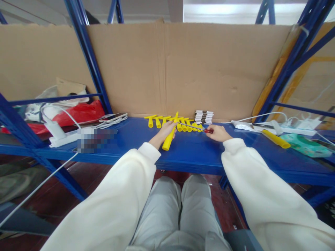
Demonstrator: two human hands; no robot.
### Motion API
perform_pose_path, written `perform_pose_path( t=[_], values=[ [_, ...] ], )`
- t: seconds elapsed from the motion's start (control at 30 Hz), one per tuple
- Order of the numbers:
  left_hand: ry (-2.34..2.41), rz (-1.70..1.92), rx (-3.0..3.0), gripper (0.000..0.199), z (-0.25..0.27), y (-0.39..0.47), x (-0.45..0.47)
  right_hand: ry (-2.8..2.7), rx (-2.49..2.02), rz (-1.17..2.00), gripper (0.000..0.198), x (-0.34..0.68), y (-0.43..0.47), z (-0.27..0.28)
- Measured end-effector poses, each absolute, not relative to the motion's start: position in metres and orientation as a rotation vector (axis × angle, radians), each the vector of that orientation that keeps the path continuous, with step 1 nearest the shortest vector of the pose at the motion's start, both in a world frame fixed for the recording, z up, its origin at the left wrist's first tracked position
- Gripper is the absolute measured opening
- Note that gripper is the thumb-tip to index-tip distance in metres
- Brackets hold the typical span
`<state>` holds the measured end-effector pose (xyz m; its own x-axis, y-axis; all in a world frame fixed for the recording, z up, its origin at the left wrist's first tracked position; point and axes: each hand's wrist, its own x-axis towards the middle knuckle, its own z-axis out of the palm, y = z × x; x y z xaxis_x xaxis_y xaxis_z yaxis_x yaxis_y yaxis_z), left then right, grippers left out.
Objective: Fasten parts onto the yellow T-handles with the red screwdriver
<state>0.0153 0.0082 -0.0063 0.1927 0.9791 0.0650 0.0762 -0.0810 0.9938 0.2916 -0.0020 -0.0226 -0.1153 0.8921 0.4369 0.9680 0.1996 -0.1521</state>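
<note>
Cardboard panel (209, 69): upright beyond both hands.
Blue shelf (136, 136): beneath both hands.
Yellow row (158, 122): several pieces side by side on the shelf, just beyond the left hand (165, 131) and stretching toward the right hand (220, 133).
Left hand: curled round one yellow piece (168, 140).
Right hand: pinching a red-handled screwdriver (208, 131).
White stack (203, 117): beyond the right hand, slightly left.
Screwdriver: shaft running leftward from the right hand to the held piece; cannot tell whether its tip touches.

Tan cardboard (209, 69) backs a blue metal shelf (192, 151) above dark red flooring (90, 172).
</note>
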Motion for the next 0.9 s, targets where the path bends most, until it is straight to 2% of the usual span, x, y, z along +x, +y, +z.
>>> perform_pose_path(
  t=[0.27, 0.53, 0.77, 0.9],
  values=[
    [1.109, 1.059, 1.422, 0.016, -0.0054, 0.0063, 0.0162, -2.057, -1.72, -0.153, 0.012, 0.294, -0.0016, -0.0233],
    [1.126, 1.059, 1.399, 0.011, -0.005, 0.0068, 0.0165, -2.024, -1.802, -0.245, 0.005, 0.2885, -0.0053, -0.0186],
    [1.115, 1.045, 1.392, 0.007, -0.0042, 0.0072, 0.0158, -2.049, -1.713, -0.157, 0.012, 0.2941, 0.0002, -0.0234],
    [1.114, 1.04, 1.403, 0.009, -0.0052, 0.0089, 0.0148, -2.062, -1.673, -0.167, 0.008, 0.2954, 0.0022, -0.025]
  ],
)
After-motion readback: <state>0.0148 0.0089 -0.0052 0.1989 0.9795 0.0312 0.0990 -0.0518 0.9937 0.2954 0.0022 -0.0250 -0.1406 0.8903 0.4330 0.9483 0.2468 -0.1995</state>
